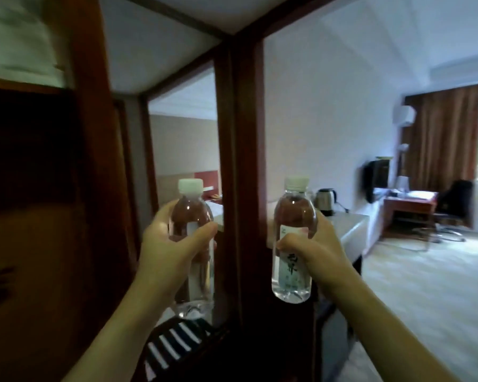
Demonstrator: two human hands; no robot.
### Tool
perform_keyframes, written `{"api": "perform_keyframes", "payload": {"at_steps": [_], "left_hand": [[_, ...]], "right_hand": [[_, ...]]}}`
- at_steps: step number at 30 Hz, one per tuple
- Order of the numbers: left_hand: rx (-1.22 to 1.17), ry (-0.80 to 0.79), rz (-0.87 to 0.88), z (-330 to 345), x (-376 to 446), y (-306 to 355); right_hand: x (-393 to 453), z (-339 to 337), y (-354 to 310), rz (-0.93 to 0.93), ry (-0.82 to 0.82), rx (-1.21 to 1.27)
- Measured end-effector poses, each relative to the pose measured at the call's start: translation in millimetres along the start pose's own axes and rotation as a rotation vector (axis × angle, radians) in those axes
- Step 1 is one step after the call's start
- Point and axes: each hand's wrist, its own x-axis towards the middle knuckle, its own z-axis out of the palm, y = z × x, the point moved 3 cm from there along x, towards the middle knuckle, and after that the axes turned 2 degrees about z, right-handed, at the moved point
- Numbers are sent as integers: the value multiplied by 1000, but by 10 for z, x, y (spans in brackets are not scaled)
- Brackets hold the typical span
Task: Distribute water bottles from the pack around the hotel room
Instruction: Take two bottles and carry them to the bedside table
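Observation:
I hold two clear water bottles with white caps upright in front of me. My left hand (171, 241) is wrapped around the left water bottle (191, 213), in front of a mirror panel. My right hand (312, 244) grips the right water bottle (291, 274) around its labelled middle, just right of a dark wooden post (246, 161). Both bottles look full. The pack is not in view.
A white counter (351, 224) behind the right bottle carries a steel kettle (325, 200). Further right stand a wall TV (375, 177), a wooden desk (409, 202) and a black chair (453, 205) by brown curtains. A slatted luggage rack (174, 346) sits below. Wooden wardrobe panels fill the left.

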Motion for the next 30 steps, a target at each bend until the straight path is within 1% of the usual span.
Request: {"api": "perform_keyframes", "payload": {"at_steps": [3,6,9,11,15,20,24,30], "left_hand": [[-83,-43,-53,862,73,-170],[-191,-114,-97,1661,155,-285],[-297,-185,-115,2347,268,-417],[-326,-244,-133,2731,354,-530],[-398,-289,-164,3305,601,-860],[-436,-344,-114,3867,1073,-1392],[-490,-440,-116,4367,1553,-1779],[-567,-541,-137,5265,1963,-2204]], "right_hand": [[-6,-843,42,-6,87,-100],[-8,-1590,149,17,207,-232],[45,-2196,254,54,323,-337],[107,-2512,343,64,391,-370],[290,-2950,600,84,511,-413],[743,-3221,1054,89,600,-507],[1210,-3427,1358,143,655,-570],[1662,-4019,1679,155,730,-694]]}}
